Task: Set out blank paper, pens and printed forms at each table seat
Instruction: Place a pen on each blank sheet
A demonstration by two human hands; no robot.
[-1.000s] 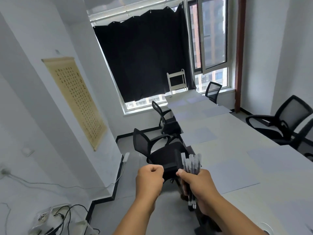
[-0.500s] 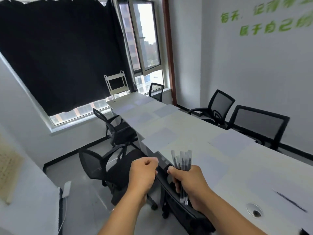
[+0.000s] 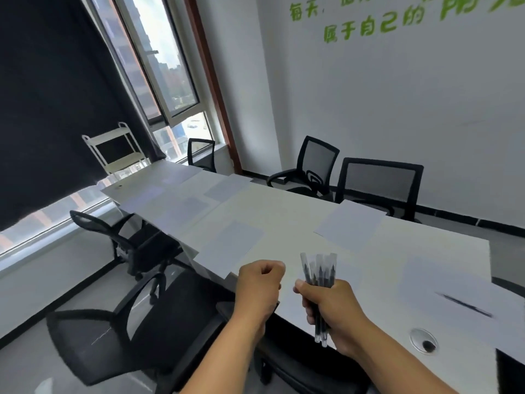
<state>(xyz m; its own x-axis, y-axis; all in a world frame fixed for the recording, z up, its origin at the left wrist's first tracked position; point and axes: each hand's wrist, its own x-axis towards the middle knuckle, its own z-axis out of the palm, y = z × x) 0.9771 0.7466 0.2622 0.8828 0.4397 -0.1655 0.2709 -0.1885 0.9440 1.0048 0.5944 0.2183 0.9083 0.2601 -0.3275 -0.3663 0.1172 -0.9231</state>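
Note:
My right hand [image 3: 333, 311] grips a bundle of several clear-capped black pens [image 3: 319, 271], tips up, over the near edge of the long white table [image 3: 284, 211]. Just to the left of the bundle is my left hand [image 3: 260, 285], closed in a fist with nothing showing in it. Blank sheets lie along both sides of the table, the nearest ones at the left edge [image 3: 230, 248] and across the table [image 3: 349, 224]. At the right, a single black pen [image 3: 466, 304] rests on a sheet [image 3: 443, 282].
Black mesh chairs stand on the left side [image 3: 136, 243], right below my arms [image 3: 119, 345] and along the far wall [image 3: 377, 183]. A round cable grommet [image 3: 423, 339] sits in the table near the right. A white trolley [image 3: 113, 149] stands by the curtained window.
My view has swung right from the window end toward the table and the far wall. Both hands kept their pose, the right still gripping the pens, and now hang over the table's near edge.

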